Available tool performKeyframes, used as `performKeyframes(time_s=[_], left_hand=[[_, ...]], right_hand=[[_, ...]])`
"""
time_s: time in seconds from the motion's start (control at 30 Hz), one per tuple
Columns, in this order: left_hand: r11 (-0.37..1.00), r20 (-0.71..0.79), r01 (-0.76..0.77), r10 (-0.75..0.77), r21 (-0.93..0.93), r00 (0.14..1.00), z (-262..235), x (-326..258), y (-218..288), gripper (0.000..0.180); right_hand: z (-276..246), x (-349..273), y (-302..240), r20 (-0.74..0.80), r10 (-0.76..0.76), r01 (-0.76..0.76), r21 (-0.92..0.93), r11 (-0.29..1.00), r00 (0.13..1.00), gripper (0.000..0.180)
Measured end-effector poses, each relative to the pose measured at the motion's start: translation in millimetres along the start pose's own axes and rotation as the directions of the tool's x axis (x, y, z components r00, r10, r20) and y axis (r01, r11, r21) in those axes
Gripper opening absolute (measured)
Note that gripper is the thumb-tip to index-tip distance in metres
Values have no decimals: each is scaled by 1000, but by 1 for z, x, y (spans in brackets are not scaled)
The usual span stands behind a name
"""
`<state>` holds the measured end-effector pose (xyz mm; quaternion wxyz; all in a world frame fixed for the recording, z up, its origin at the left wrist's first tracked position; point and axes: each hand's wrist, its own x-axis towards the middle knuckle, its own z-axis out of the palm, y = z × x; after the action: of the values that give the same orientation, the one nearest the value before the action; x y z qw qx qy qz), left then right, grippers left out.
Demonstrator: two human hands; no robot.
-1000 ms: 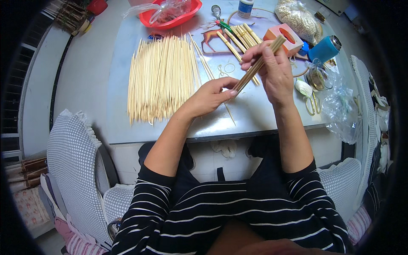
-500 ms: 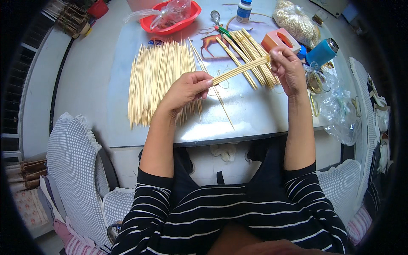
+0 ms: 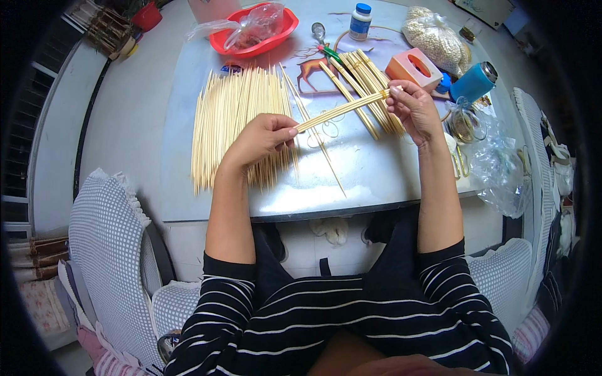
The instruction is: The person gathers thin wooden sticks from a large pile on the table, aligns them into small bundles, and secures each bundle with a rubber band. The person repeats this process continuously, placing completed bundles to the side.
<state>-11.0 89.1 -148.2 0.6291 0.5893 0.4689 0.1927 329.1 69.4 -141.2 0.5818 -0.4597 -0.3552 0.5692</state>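
Observation:
Between my two hands a thin bundle of bamboo skewers (image 3: 342, 111) is held aslant above the table. My left hand (image 3: 266, 139) pinches its lower left end. At the upper right end, my right hand (image 3: 412, 109) grips it beside a yellowish band wound round the sticks. Under my left hand and beyond it lies a wide pile of loose skewers (image 3: 235, 119). A few single skewers (image 3: 323, 147) lie to the right of that pile. Behind the held bundle are several bundled skewers (image 3: 370, 75). Some thin rubber bands (image 3: 327, 128) rest on the table below it.
At the back are a red basin (image 3: 285, 31) with a plastic bag, a spoon (image 3: 318, 31) and a white-and-blue bottle (image 3: 360, 24). An orange tissue box (image 3: 407, 66), a bag of pale beads or beans (image 3: 433, 37), a blue flask (image 3: 473, 81) and scissors (image 3: 463, 164) stand or lie right.
Both hands have moved slightly left and toward me with the skewer bundle. The band near its right end now shows more clearly beside my right fingers.

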Motion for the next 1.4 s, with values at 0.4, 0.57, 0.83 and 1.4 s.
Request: performKeyframes(time_s=[0.4,0.57,0.83,1.4], left_hand=[[953,78,-222,242,-205,967,87,24,-22,21],[928,-52,-217,244,304,968,68,21,-26,24],[933,-363,-98,230,346,903,13,17,-19,20],[789,-304,-37,279,613,911,33,17,-22,23]], right_hand=[[73,-22,62,256,211,-158,-210,965,944,18],[34,6,50,27,-247,145,-869,474,969,24],[48,-6,43,312,-629,250,-950,-188,712,32],[91,-23,98,306,-147,332,-919,213,941,14]])
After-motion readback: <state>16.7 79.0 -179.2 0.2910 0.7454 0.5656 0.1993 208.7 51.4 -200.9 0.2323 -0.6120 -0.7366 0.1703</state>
